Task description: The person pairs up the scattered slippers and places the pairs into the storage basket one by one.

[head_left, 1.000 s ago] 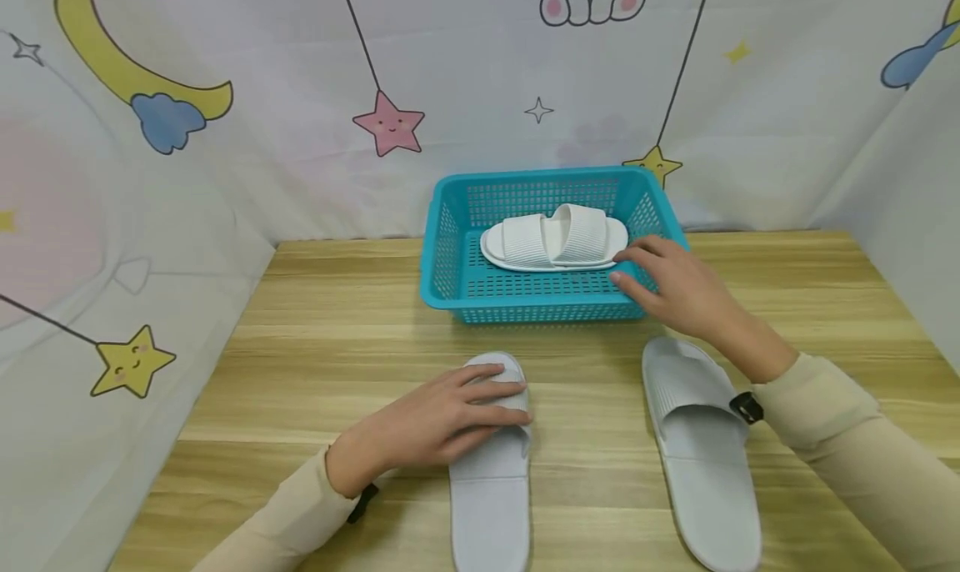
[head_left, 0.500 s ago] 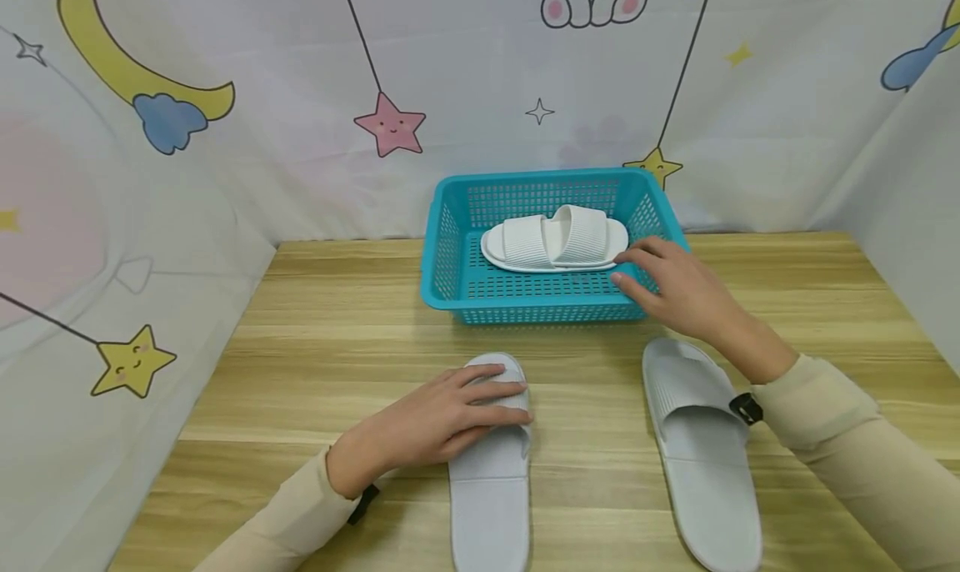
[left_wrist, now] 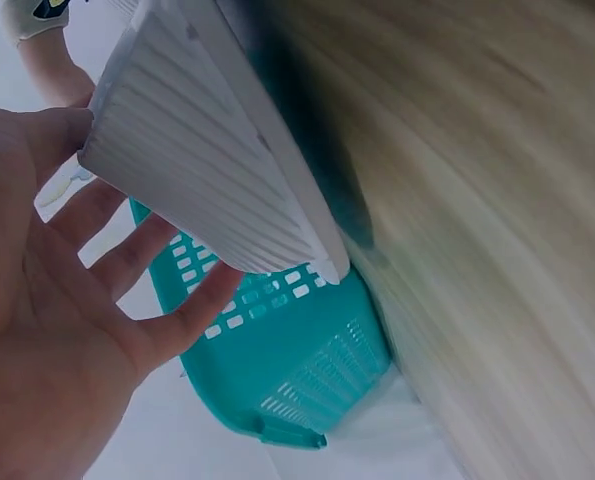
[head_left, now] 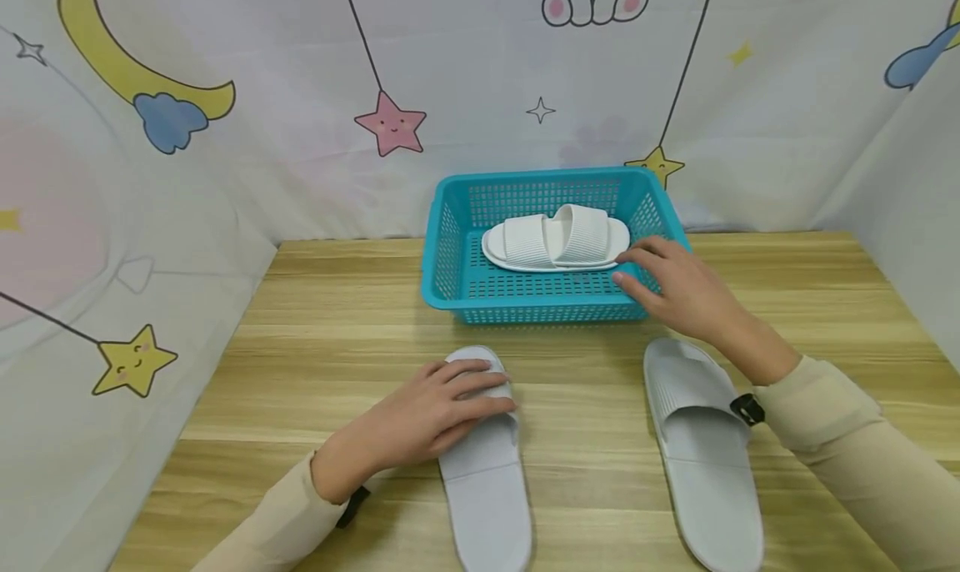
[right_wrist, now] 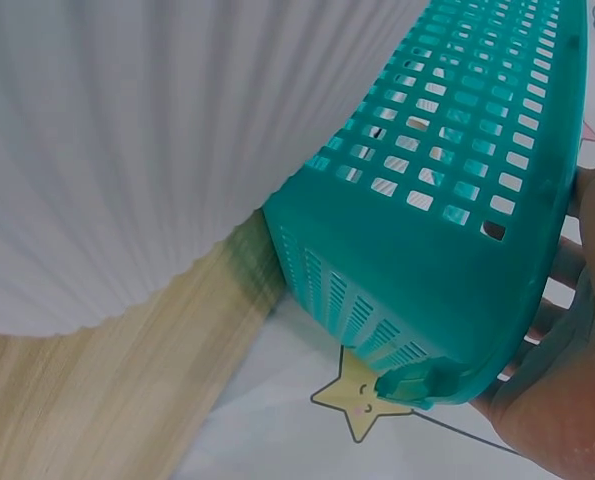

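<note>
My left hand (head_left: pixel 420 413) lies across the strap of a light grey slide slipper (head_left: pixel 487 505), its digits bent over the strap. In the left wrist view, the left hand (left_wrist: pixel 57 290) has digits touching both sides of the ribbed strap (left_wrist: pixel 197 150). The slipper lies on the table, turned slightly with its toe to the left. My right hand (head_left: pixel 686 297) hangs over the front right corner of a teal basket (head_left: pixel 551 303), fingers loosely bent by a pair of white slippers (head_left: pixel 558 240) inside. Whether it touches them is unclear.
A second light grey slipper (head_left: pixel 712 489) lies on the wooden table (head_left: pixel 315 347), below my right forearm. Behind the basket hangs a white cloth (head_left: pixel 480 72) printed with stars and a moon.
The toe end of the left grey slipper has swung a little to the left, together with my left hand. My right hand, the basket and the white slippers have stayed put.
</note>
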Available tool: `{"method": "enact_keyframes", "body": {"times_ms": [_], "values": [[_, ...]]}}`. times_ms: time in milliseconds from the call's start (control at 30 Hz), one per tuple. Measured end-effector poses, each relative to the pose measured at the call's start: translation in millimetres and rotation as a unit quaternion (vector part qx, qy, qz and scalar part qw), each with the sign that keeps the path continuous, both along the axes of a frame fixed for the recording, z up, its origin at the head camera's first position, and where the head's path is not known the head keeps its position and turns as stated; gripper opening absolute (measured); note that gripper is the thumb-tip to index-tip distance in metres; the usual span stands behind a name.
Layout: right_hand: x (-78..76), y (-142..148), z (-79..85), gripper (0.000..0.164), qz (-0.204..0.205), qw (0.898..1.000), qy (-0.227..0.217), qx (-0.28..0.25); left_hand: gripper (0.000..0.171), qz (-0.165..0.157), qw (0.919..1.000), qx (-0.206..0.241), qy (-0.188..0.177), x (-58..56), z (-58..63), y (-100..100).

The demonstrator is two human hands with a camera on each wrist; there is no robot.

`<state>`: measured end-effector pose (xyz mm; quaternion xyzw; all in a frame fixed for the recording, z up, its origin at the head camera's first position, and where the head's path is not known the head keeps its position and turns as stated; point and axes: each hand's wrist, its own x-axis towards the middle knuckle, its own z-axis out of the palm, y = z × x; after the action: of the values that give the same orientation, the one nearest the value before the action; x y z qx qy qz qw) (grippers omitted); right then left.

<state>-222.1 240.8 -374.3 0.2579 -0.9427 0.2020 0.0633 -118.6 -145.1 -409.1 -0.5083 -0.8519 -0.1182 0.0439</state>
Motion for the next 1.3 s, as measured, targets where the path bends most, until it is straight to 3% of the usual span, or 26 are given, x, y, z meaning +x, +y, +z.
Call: {"method": "enact_keyframes", "body": {"times_ms": [133,333,567,767,967,1300], "values": [[-0.3,0,0.1,0.036,0.001,1.000,0.003,-0.001,0.042,0.030,0.9994,0.014,-0.001,4.1,2.8,-7],[-1.0,1,-0.1,0.035,0.003,1.000,0.008,-0.006,0.040,0.113,0.9929,0.026,-0.026,10.6,5.6,-18],[-1.6,1,-0.3,0.035,0.004,1.000,0.007,-0.006,0.033,0.219,0.9751,0.029,-0.021,16.6,6.8,-28],[-1.7,2,-0.4,0.034,0.003,1.000,0.007,-0.006,0.038,0.284,0.9572,0.054,-0.015,21.8,6.8,-33],[-2.2,2,-0.8,0.035,0.002,1.000,0.005,-0.007,0.043,0.323,0.9434,0.071,-0.019,28.2,7.7,-35],[-0.9,3,0.5,0.034,-0.004,1.000,-0.001,-0.004,0.044,0.351,0.9327,0.056,-0.062,30.9,4.5,-34]]}}
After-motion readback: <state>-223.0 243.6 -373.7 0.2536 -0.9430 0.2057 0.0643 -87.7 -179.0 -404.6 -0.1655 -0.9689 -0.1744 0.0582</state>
